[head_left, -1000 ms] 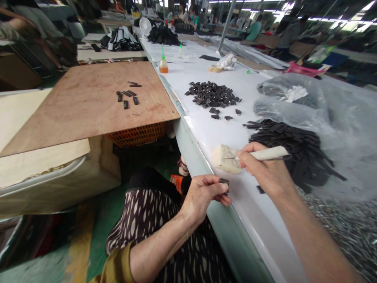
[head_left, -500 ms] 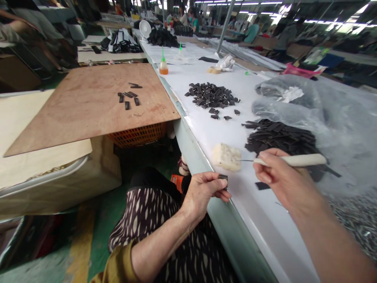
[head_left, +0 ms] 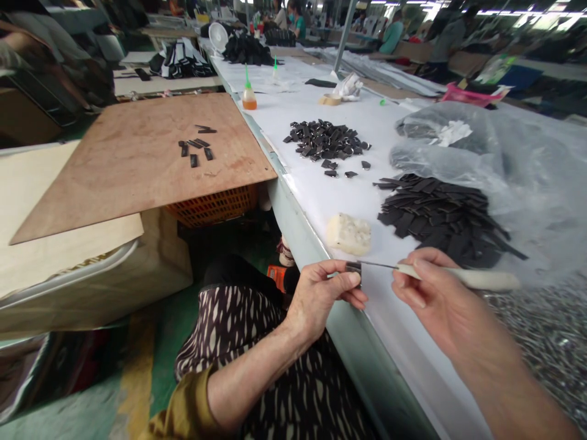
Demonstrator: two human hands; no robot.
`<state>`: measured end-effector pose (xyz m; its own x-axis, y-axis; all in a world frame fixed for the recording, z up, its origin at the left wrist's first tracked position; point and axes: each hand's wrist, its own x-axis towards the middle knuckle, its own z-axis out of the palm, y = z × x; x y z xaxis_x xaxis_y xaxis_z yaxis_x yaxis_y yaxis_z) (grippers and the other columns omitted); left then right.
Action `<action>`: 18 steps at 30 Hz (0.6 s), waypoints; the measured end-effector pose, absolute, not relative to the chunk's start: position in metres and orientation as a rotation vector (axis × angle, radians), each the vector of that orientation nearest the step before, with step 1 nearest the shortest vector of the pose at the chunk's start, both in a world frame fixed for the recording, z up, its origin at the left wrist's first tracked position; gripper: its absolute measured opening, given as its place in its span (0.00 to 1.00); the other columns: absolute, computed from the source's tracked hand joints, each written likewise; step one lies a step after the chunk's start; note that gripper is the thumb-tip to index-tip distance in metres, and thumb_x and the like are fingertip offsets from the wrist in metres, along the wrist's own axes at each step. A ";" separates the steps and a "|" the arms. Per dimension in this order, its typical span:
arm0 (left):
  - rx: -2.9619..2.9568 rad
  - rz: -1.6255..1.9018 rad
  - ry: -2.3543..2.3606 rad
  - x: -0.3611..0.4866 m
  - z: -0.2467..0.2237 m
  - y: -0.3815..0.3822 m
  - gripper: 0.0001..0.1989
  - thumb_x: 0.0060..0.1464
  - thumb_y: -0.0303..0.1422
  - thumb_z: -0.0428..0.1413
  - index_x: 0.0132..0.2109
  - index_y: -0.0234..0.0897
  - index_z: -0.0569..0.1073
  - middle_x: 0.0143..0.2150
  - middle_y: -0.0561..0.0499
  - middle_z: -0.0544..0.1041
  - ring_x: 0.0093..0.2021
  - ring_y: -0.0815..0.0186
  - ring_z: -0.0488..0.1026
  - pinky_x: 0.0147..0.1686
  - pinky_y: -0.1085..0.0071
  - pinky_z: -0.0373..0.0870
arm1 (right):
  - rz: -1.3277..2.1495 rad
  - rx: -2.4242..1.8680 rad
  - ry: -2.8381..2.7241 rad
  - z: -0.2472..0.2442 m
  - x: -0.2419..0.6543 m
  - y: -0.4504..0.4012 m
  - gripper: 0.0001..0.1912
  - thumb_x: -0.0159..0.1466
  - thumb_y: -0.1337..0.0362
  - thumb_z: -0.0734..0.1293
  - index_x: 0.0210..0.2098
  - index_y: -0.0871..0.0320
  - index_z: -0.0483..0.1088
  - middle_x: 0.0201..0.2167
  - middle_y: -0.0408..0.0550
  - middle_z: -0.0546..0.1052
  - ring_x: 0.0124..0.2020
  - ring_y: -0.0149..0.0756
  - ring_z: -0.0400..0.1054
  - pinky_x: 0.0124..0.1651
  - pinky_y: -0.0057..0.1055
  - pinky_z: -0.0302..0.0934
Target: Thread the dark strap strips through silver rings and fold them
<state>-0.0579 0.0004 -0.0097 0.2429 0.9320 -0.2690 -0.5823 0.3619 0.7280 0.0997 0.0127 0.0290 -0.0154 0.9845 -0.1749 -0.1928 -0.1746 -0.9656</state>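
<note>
Between thumb and fingers, my left hand (head_left: 325, 290) pinches a small dark strip (head_left: 354, 267) at the table's near edge. My right hand (head_left: 435, 287) is closed round the pale handle of an awl-like tool (head_left: 477, 278). Its thin metal tip reaches left to the strip; whether it touches is too fine to tell. Just beyond the tip sits a cream sponge block (head_left: 348, 233) with a pitted top. A heap of flat dark strips (head_left: 435, 214) lies past my right hand. Farther off is a pile of folded dark tabs with shiny metal rings (head_left: 325, 140).
Small metal pieces (head_left: 541, 342) are heaped at the right, beside clear plastic sheeting (head_left: 513, 159). A bottle of orange liquid (head_left: 249, 96) and a tape roll (head_left: 330, 99) stand farther back. Several dark strips lie on a brown board (head_left: 137, 159) at the left. Other people sit in the background.
The tool's tip has moved from the sponge block to the strip in my left hand. Both hands keep their grip, and the view has shifted slightly.
</note>
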 end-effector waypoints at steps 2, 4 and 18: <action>0.543 1.118 0.758 -0.057 -0.009 0.000 0.09 0.46 0.33 0.59 0.30 0.28 0.72 0.21 0.47 0.75 0.20 0.69 0.70 0.28 0.72 0.67 | 1.414 -1.198 -0.999 0.029 0.098 0.012 0.05 0.56 0.63 0.66 0.26 0.55 0.67 0.20 0.42 0.70 0.20 0.26 0.57 0.23 0.25 0.50; 0.537 1.125 0.750 -0.057 -0.009 0.000 0.09 0.46 0.33 0.59 0.30 0.28 0.72 0.21 0.47 0.74 0.20 0.69 0.70 0.28 0.71 0.67 | 1.412 -1.203 -1.022 0.027 0.097 0.012 0.05 0.57 0.62 0.66 0.26 0.54 0.67 0.20 0.42 0.70 0.20 0.27 0.57 0.23 0.26 0.51; 0.490 1.140 0.796 -0.058 -0.008 0.002 0.12 0.43 0.36 0.61 0.27 0.29 0.72 0.20 0.47 0.74 0.19 0.69 0.69 0.26 0.71 0.67 | 1.408 -1.221 -1.121 0.021 0.095 0.012 0.06 0.58 0.61 0.65 0.26 0.55 0.66 0.21 0.41 0.69 0.21 0.27 0.56 0.24 0.27 0.51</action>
<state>-0.0582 0.0022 -0.0083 0.1966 0.9318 -0.3051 -0.6074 0.3600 0.7082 0.0954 0.0115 0.0214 -0.0739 0.9866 -0.1457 -0.0789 -0.1514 -0.9853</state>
